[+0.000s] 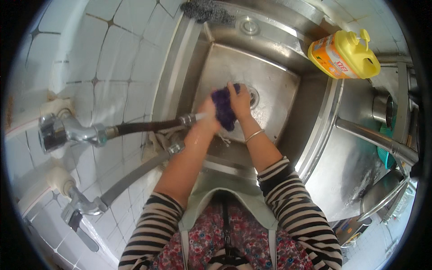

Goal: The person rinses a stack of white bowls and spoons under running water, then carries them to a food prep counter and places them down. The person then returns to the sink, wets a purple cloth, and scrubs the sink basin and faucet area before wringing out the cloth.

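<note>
A dark purple cloth [223, 107] is bunched between my two hands above a stainless steel sink [280, 98]. My left hand [208, 111] grips its left side, somewhat blurred, under a water stream from the tap hose [152, 126]. From the right, my right hand [241, 101] holds the cloth with its fingers over the upper part; a bangle circles that wrist. Right beside this hand lies the round drain [253, 98], partly covered by it. Water drips below the cloth.
A yellow detergent jug [351, 55] rests on the sink's upper right rim. Dark scouring material [207, 11] lies at the back left corner. Two taps [72, 130] project from the tiled left wall, a grey hose [135, 177] below. A metal pipe [374, 136] crosses the steel counter [337, 189] at right.
</note>
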Demonstrator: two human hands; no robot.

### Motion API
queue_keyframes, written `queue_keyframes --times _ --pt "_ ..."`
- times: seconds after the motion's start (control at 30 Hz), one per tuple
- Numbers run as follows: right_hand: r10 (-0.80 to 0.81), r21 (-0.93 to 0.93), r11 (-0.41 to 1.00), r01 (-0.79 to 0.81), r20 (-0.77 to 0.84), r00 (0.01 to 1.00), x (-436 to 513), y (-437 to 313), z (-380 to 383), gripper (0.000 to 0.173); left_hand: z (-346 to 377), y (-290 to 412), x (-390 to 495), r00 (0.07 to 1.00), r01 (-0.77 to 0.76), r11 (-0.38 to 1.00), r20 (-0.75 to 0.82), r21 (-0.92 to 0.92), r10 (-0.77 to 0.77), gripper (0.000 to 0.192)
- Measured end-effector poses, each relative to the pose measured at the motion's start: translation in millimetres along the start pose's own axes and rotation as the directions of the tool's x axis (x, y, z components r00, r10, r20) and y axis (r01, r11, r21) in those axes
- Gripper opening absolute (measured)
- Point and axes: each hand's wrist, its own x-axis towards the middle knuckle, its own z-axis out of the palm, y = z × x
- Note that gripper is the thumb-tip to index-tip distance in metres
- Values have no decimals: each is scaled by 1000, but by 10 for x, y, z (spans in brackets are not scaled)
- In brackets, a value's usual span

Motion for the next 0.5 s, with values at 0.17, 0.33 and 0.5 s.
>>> queue_keyframes --times 0.17,0.33,0.5 --pt "-539 130 841 526 102 836 -756 -758 -52 22 -884 123 693 820 176 950 573 -259 4 37" --pt "-345 -72 931 359 159 925 -408 -604 193 25 -463 -228 436 992 41 990 127 -135 -24 32" --pt "-50 -360 929 89 119 992 78 -28 -121 38 -324 57 -188 994 -16 998 108 59 10 44"
